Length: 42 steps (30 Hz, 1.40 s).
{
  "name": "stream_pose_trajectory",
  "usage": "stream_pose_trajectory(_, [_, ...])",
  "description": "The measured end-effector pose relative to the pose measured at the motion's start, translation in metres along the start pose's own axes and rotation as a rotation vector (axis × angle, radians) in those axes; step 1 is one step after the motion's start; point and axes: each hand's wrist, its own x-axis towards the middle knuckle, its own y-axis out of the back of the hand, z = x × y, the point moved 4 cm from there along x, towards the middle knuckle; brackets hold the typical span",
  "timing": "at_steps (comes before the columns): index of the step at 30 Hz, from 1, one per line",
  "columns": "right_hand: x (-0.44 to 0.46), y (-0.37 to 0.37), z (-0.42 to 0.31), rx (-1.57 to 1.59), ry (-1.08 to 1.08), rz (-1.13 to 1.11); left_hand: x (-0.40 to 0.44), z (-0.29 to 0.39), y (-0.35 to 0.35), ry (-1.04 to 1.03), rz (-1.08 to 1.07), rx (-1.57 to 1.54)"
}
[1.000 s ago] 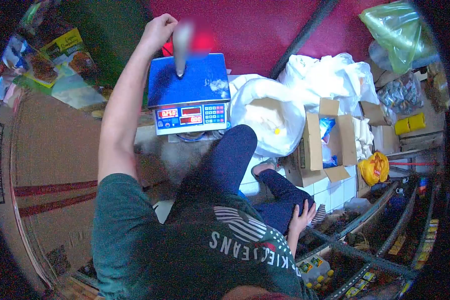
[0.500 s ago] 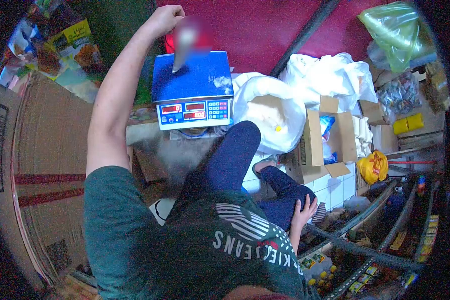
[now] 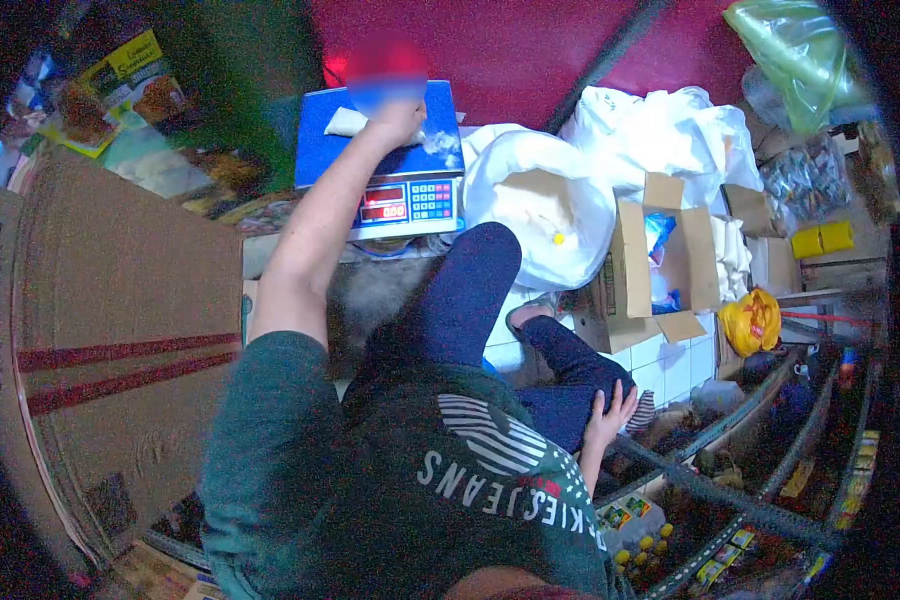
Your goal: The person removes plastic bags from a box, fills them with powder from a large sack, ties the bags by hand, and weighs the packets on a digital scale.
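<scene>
My left hand (image 3: 400, 122) is over the blue platform of a digital scale (image 3: 315, 160), fingers curled and partly covered by a blurred patch. It appears closed on one end of a small white plastic bag (image 3: 347, 122) that lies sideways on the platform. White powder is spilled beside the hand. Red digits light the scale's display, the lower row reading 0.00. Resting on my bent right knee, my right hand (image 3: 610, 415) has its fingers apart and holds nothing.
Right of the scale stands a large white sack (image 3: 595, 245) of pale powder with a yellow object inside. Beyond it are an opened cardboard box (image 3: 632, 260), white plastic bags (image 3: 650, 140) and a yellow bag (image 3: 750, 322). Large cardboard (image 3: 130, 290) stands left; metal shelving (image 3: 740, 505) lies lower right.
My left hand has come down and right, from above the scale's back edge to its platform. The white bag was upright, hanging by the hand; now it lies flat. My right hand stays.
</scene>
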Motion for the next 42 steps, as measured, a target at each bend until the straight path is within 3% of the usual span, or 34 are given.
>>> stream_pose_trajectory(6, [0.0, 0.002, -0.005, -0.067, 0.007, -0.022, -0.02, 0.004, -0.028, 0.128, 0.047, -0.156])
stream_pose_trajectory(9, [0.001, 0.002, -0.005, -0.052, 0.027, -0.016, -0.045, 0.023, -0.025, 0.288, 0.09, -0.331])
stream_pose_trajectory(11, [0.002, 0.003, -0.007, -0.034, 0.045, -0.01, -0.065, 0.04, -0.023, 0.161, 0.209, -0.289])
stream_pose_trajectory(12, [0.002, 0.004, -0.008, -0.026, 0.055, -0.009, -0.08, 0.053, -0.026, 0.187, 0.179, -0.305])
stream_pose_trajectory(13, [0.002, 0.005, -0.01, -0.016, 0.046, -0.004, -0.098, 0.068, -0.037, 0.073, 0.196, -0.305])
stream_pose_trajectory(14, [0.002, 0.006, -0.013, -0.007, 0.038, -0.002, -0.119, 0.082, -0.053, 0.047, 0.073, -0.492])
stream_pose_trajectory(15, [0.002, 0.007, -0.015, 0.003, 0.03, 0.001, -0.143, 0.1, -0.071, -0.026, -0.066, -0.49])
stream_pose_trajectory(16, [0.002, 0.006, -0.016, -0.003, 0.034, -0.005, -0.166, 0.126, -0.072, -0.101, -0.389, -0.487])
stream_pose_trajectory(17, [0.003, 0.006, -0.018, -0.009, 0.039, -0.01, -0.205, 0.142, -0.088, -0.207, -0.198, -0.06])
stream_pose_trajectory(18, [0.004, 0.007, -0.018, -0.015, 0.043, -0.014, -0.21, 0.146, -0.088, -0.214, -0.229, -0.067])
stream_pose_trajectory(30, [0.003, 0.001, -0.006, 0.008, 0.113, 0.028, -0.199, 0.132, -0.095, -0.249, -0.194, -0.216])
stream_pose_trajectory(35, [0.004, 0.004, -0.011, -0.039, 0.045, -0.003, -0.187, 0.128, -0.089, -0.231, -0.161, -0.25])
stream_pose_trajectory(37, [0.003, 0.004, -0.009, -0.016, 0.04, 0.007, -0.157, 0.113, -0.075, -0.171, 0.006, -0.263])
stream_pose_trajectory(39, [0.002, 0.008, -0.015, 0.0, 0.018, -0.003, -0.122, 0.097, -0.053, -0.125, 0.21, -0.088])
stream_pose_trajectory(42, [0.0, 0.01, -0.016, 0.002, -0.007, 0.011, -0.075, 0.077, -0.025, -0.078, 0.153, 0.201])
